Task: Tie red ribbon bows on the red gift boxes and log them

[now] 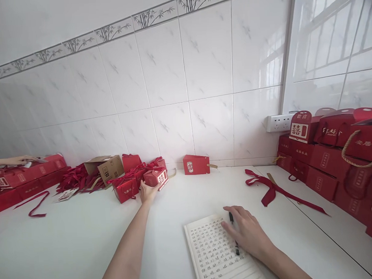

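My left hand [147, 193] reaches forward and grips the lower left side of a small red gift box [155, 178] with a white printed panel. The box is tilted among other red boxes [126, 189] tied with ribbon; my fingers behind it are partly hidden. My right hand [245, 230] rests over the right side of an open notebook [214, 244] covered in handwritten rows. Its fingers are stretched and apart. A black pen [237, 247] lies on the page beneath my thumb, its middle covered.
Stacked red gift boxes [324, 163] stand at right, near loose ribbon [268, 187]. A flat red box [196, 164] lies by the tiled wall. To the left are a cardboard box [109, 170], a ribbon heap [76, 180] and more red boxes [34, 174], with another person's hand [20, 160] over them.
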Action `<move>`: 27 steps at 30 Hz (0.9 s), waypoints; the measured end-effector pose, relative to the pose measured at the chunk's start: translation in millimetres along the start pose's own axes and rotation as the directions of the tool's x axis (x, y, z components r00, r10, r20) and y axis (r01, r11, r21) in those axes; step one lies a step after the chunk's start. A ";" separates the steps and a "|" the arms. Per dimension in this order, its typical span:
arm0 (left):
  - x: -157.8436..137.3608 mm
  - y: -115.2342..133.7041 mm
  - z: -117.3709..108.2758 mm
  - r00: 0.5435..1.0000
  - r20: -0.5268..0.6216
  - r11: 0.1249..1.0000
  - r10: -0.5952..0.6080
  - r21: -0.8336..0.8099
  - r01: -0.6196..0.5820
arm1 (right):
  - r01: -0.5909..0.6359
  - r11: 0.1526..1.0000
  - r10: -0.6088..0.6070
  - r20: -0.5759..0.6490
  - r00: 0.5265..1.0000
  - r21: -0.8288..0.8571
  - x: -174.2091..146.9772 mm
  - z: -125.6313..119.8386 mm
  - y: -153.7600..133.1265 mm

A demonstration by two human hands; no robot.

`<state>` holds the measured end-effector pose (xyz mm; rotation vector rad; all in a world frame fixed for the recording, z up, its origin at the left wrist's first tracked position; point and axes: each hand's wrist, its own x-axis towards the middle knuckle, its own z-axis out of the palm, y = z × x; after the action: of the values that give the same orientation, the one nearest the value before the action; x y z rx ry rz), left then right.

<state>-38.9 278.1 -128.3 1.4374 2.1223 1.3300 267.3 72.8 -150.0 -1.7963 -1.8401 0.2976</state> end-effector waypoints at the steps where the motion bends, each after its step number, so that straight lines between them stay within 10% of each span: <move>1: -1.7 0.3 -0.8 1.000 -0.004 1.000 0.004 -0.007 -0.004 | 0.008 0.999 -0.008 0.007 1.000 -0.048 0.3 2.0 -0.6; 13: -97.9 29.6 -1.4 0.988 -0.138 0.951 0.065 -0.293 -0.104 | -0.074 0.990 0.079 -0.038 0.996 0.118 5.7 -7.9 16.3; 18: -156.5 56.5 -7.3 0.965 -0.024 0.753 0.261 -0.621 -0.219 | -0.169 0.935 0.227 -0.160 0.961 0.313 2.6 -15.4 17.5; 23: -187.8 70.1 -21.2 0.851 0.432 0.439 0.298 -0.854 0.280 | -0.202 0.749 0.356 -0.125 0.926 0.631 1.6 -21.2 17.8; 27: -191.5 76.6 -25.3 0.612 0.780 0.179 0.129 -0.626 0.759 | -0.123 0.522 0.493 -0.181 0.851 0.844 1.2 -22.5 14.2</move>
<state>83.2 111.6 -104.8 0.5559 0.6221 1.1497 291.1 70.4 -138.5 -1.3355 -0.8011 0.7209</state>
